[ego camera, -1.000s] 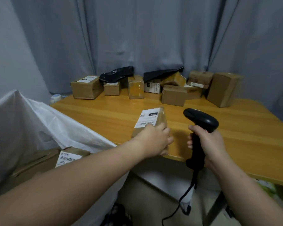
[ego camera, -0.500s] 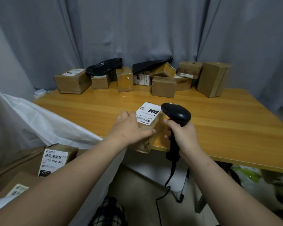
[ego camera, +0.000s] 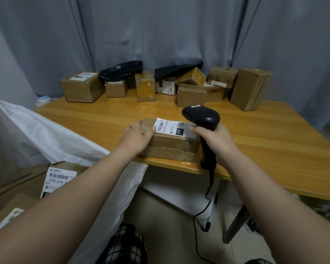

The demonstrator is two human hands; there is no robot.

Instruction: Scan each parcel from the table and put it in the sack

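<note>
A flat brown parcel [ego camera: 171, 147] lies at the front edge of the wooden table [ego camera: 255, 145], its white label with a barcode and "010" facing up. My left hand [ego camera: 138, 137] grips the parcel's left end. My right hand [ego camera: 215, 140] holds a black corded barcode scanner [ego camera: 202, 117] upright just right of the parcel, its head hanging over the label's right end. The white sack [ego camera: 51, 138] stands open at the left, with labelled boxes [ego camera: 59, 178] inside.
Several cardboard parcels [ego camera: 191, 95] and two black plastic mailers [ego camera: 120, 70] line the table's back edge against a grey curtain. A tall box [ego camera: 250, 88] stands at the back right. The scanner's cable [ego camera: 206, 202] hangs below the table.
The parcel was held tilted off the table edge; now it lies flat on the table with the label up. The scanner came in over its right end.
</note>
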